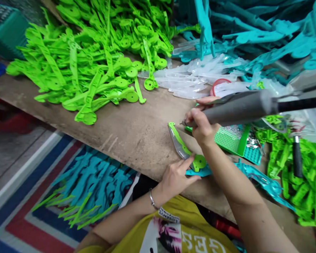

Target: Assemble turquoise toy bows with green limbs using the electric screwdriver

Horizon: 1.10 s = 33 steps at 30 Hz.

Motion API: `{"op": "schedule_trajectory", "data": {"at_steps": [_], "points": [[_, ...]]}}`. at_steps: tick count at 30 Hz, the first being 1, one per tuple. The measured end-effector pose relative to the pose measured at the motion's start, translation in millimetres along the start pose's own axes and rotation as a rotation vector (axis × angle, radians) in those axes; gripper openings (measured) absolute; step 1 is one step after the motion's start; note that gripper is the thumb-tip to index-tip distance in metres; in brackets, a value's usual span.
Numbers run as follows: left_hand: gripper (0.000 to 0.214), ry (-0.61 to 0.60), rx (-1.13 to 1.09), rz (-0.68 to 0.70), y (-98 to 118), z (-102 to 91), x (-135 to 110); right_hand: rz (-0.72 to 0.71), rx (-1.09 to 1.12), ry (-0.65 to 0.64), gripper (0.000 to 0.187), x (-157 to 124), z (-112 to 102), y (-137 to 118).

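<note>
My right hand is wrapped around a grey electric screwdriver. Its thin tip points left, just beside the narrow end of a lime-green plastic piece. Along that piece's left side runs a clear plastic blade, and its wide round end lies toward me. My left hand holds the piece down on the table, fingers on its lower part near the round end. Under that end, partly hidden, lies a teal plastic part. Beside my right wrist sits a green perforated tray with small metal pieces.
Lime-green parts are heaped at the back left, more at the right. Clear blades and teal parts lie behind. A black-handled tool rests at right. Assembled teal-and-green pieces lie below the table's left edge.
</note>
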<state>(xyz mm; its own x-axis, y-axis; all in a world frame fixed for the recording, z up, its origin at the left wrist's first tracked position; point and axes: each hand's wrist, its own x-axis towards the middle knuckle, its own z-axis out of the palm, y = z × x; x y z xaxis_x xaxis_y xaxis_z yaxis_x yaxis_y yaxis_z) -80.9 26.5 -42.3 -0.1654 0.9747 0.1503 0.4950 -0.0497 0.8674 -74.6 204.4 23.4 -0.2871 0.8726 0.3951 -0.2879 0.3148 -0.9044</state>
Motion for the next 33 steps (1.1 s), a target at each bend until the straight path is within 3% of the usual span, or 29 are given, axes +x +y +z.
{"op": "schedule_trajectory", "data": {"at_steps": [6, 10, 16, 22, 29, 33], "points": [[0.084, -0.039, -0.021, -0.006, 3, -3.9, 2, 0.116, -0.027, -0.052, 0.038, 0, 26, 25], [0.083, -0.044, -0.028, -0.003, 4, -5.3, 2, 0.14, -0.038, -0.079, 0.036, 3, 29, 30], [0.082, -0.028, -0.013, 0.004, 3, -4.6, 3, 0.174, -0.077, -0.274, 0.026, 9, 24, 30], [0.087, -0.037, -0.018, 0.017, 4, -6.8, 3, 0.071, 0.011, -0.202, 0.026, 16, 19, 20], [0.083, -0.055, -0.015, 0.019, 6, -6.7, 1, 0.122, -0.027, -0.116, 0.035, 8, 16, 22], [0.079, -0.011, 0.149, 0.074, 14, -23.8, 1, 0.122, -0.022, -0.149, 0.032, 5, 12, 13]]}}
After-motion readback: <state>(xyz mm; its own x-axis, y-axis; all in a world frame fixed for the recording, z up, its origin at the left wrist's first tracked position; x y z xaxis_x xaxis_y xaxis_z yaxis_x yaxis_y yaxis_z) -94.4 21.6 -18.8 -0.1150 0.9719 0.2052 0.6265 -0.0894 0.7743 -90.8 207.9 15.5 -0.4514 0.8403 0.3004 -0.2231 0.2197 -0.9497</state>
